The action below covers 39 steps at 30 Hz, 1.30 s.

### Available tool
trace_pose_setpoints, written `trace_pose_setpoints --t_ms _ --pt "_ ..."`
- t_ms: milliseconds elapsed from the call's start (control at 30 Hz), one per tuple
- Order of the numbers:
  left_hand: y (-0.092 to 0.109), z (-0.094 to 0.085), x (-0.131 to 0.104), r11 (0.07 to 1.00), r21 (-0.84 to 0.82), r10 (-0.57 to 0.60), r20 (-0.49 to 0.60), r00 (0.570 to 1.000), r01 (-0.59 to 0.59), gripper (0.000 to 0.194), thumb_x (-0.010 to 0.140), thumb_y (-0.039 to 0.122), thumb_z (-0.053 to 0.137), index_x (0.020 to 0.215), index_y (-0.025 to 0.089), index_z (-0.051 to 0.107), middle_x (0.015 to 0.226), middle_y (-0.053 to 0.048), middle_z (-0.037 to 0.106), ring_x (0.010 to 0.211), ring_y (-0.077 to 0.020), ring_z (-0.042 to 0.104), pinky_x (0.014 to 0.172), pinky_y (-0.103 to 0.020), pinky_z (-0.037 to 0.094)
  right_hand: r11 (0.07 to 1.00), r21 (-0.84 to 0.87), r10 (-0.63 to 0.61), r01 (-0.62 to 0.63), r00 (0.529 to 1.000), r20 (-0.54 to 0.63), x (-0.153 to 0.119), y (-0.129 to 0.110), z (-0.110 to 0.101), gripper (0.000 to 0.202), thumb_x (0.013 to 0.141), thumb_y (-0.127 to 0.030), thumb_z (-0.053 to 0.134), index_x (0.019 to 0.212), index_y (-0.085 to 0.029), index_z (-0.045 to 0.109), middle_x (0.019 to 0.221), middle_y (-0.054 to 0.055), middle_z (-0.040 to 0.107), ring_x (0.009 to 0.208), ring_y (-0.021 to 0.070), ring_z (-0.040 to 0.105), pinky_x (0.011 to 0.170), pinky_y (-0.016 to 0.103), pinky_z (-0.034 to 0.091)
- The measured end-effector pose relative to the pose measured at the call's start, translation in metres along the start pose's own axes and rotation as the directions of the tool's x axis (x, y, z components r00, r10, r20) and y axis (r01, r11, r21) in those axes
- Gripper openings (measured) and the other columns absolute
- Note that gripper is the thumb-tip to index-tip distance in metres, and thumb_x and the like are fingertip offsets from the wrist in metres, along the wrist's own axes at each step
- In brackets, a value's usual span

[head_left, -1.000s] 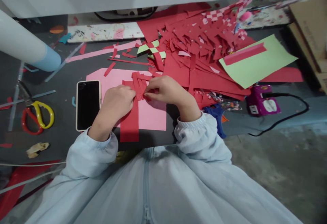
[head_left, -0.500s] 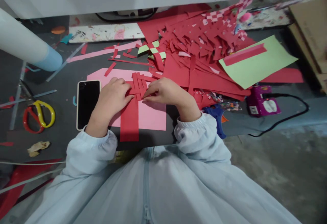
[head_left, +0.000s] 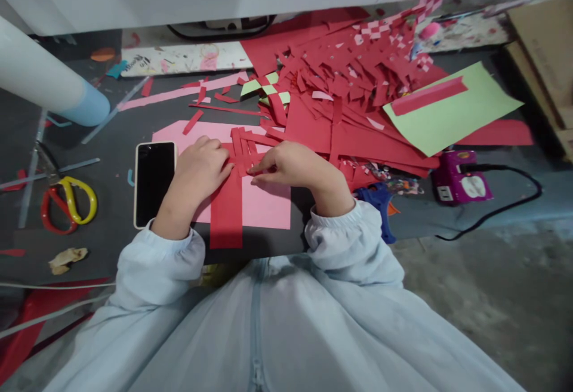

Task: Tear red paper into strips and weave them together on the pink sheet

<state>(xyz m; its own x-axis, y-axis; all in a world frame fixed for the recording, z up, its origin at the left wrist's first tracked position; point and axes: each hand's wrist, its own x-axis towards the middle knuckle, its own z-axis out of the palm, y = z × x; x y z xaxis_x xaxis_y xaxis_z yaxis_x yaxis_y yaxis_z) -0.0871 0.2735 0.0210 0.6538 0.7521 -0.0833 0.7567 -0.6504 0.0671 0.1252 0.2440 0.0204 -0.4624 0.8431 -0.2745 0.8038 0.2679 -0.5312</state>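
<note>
A red paper piece (head_left: pixel 226 216), cut into strips at its far end, lies on a pink paper sheet (head_left: pixel 268 210). The strips (head_left: pixel 239 144) cross one another between my hands. My left hand (head_left: pixel 201 168) bears down on the left side of the red paper, thumb and curled fingers closed on it. From the right, my right hand (head_left: pixel 286 165) has thumb and forefinger pinched at the end of a red paper strip; the other fingers are bent in. Its fingertips partly hide the strip.
A phone (head_left: pixel 155 183) lies left of the pink sheet, with scissors (head_left: pixel 67 198) beyond it. Red paper scraps (head_left: pixel 340 70) heap up at the back. Rightward are a green sheet (head_left: pixel 456 108), a blue glue gun (head_left: pixel 378 207) and a purple box (head_left: pixel 461 180) with a black cable.
My right hand has shifted slightly toward me and lower at the strip ends. My left hand stays nearly in place on the red paper.
</note>
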Motion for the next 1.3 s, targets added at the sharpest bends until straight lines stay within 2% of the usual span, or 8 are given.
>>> trace_pose_setpoints --t_ms 233,633,833,967,1067,1300 --pt "0.001 0.005 0.001 0.999 0.028 -0.015 -0.047 0.999 0.017 0.024 0.095 0.031 0.056 0.093 0.014 0.073 0.095 -0.012 0.07 0.099 -0.0291 0.06 0.075 -0.039 0.049 1.0 -0.026 0.014 -0.014 1.0 0.006 -0.001 -0.001 0.0 0.025 0.087 -0.032 0.068 0.108 -0.023 0.08 0.109 0.004 0.08 0.095 0.0216 0.073 0.07 0.028 0.044" --pt "0.001 0.011 0.004 0.998 0.024 -0.047 -0.123 0.991 0.05 0.027 0.096 0.029 0.051 0.1 0.014 0.072 0.098 -0.013 0.07 0.101 -0.0294 0.06 0.078 -0.039 0.049 0.999 -0.044 0.005 -0.006 1.0 -0.005 0.0 0.001 0.002 0.027 0.087 -0.033 0.067 0.109 -0.023 0.08 0.103 0.007 0.081 0.088 0.021 0.073 0.068 0.028 0.043" --pt "0.0 0.009 0.003 0.999 0.018 -0.027 -0.111 0.993 0.029 0.029 0.096 0.031 0.05 0.102 0.013 0.072 0.098 -0.013 0.07 0.101 -0.0296 0.059 0.081 -0.04 0.05 0.996 0.016 -0.084 0.085 0.995 -0.055 0.003 0.002 0.006 0.023 0.087 -0.032 0.066 0.1 -0.02 0.082 0.097 0.008 0.081 0.081 0.0184 0.07 0.069 0.027 0.042" --pt "0.0 0.006 0.002 1.0 0.012 -0.025 -0.1 0.995 0.026 0.028 0.095 0.031 0.052 0.103 0.014 0.072 0.1 -0.013 0.07 0.103 -0.03 0.059 0.082 -0.041 0.05 0.997 -0.03 -0.076 0.073 0.989 -0.13 0.004 0.001 0.009 0.034 0.092 -0.033 0.06 0.121 -0.022 0.075 0.103 0.009 0.08 0.084 0.0196 0.069 0.07 0.028 0.041" --pt "0.0 0.005 0.002 1.0 0.004 -0.027 -0.086 0.996 0.027 0.027 0.094 0.03 0.053 0.105 0.014 0.072 0.103 -0.013 0.07 0.105 -0.0302 0.059 0.083 -0.041 0.05 0.995 -0.089 -0.05 0.04 0.992 -0.114 0.005 0.0 0.011 0.037 0.094 -0.036 0.058 0.126 -0.025 0.073 0.102 0.009 0.08 0.084 0.0207 0.069 0.069 0.029 0.039" --pt "-0.001 0.004 0.001 0.999 -0.02 -0.041 -0.089 0.995 0.039 0.027 0.095 0.029 0.051 0.105 0.015 0.071 0.102 -0.014 0.068 0.105 -0.0305 0.058 0.083 -0.042 0.05 0.996 -0.077 -0.052 0.046 0.996 -0.073 0.005 0.001 0.012 0.031 0.093 -0.034 0.058 0.116 -0.027 0.077 0.104 0.007 0.08 0.088 0.0204 0.07 0.07 0.029 0.04"
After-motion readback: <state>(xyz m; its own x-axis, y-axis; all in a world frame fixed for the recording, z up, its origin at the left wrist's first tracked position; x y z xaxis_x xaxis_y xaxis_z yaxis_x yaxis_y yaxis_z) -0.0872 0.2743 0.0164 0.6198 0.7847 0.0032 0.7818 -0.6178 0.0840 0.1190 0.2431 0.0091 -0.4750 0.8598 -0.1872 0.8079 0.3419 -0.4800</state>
